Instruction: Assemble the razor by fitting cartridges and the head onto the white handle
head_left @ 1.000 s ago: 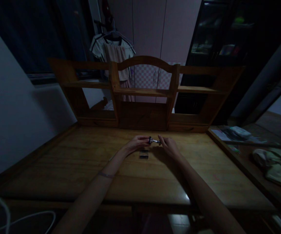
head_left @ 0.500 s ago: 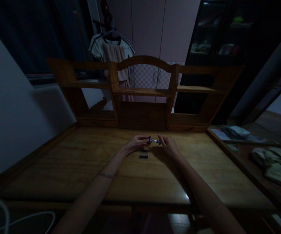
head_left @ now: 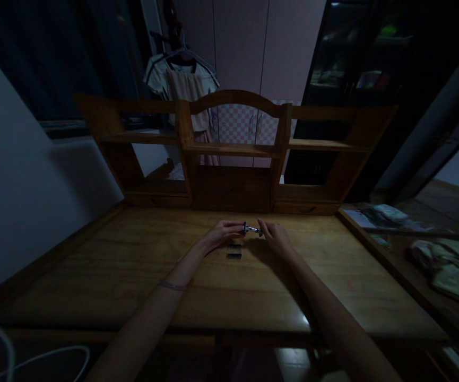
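Note:
Both my hands meet over the middle of a wooden desk in a dim room. My left hand and my right hand each pinch one end of a small shiny metal object held just above the desk. A small dark flat rectangular object lies on the desk right below my left hand. A thin band sits on my left wrist.
A wooden shelf unit stands along the desk's back edge. Clothes on a hanger hang behind it. Cloth and papers lie on a surface to the right. White cables curl at the lower left.

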A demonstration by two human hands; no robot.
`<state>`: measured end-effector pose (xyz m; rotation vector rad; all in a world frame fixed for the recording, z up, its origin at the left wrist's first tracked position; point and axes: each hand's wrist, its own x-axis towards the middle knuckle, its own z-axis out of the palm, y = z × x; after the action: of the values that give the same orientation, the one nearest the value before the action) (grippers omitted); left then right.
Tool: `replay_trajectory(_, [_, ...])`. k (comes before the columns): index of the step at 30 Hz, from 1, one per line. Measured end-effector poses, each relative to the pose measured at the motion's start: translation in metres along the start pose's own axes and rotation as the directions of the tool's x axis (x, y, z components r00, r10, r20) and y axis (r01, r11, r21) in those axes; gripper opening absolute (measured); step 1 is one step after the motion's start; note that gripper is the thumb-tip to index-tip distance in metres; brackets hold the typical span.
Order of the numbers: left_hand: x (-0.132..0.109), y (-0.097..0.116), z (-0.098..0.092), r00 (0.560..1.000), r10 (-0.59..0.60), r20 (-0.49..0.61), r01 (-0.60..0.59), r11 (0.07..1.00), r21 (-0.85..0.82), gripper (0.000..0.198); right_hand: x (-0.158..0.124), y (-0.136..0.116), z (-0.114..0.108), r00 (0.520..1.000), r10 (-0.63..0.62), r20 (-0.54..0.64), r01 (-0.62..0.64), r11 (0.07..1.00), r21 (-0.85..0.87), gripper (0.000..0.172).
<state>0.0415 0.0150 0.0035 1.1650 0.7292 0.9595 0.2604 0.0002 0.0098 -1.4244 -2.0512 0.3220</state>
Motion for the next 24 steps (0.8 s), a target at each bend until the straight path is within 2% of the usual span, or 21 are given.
replay_trajectory(24, [-0.0001, 0.0007, 0.0010, 1.000, 0.028, 0.009, -0.028, 1.000, -0.006, 0.035, 0.0000, -0.0037, -0.0007, 1.000, -0.004, -0.004, 0.004, 0.999, -0.035, 0.067])
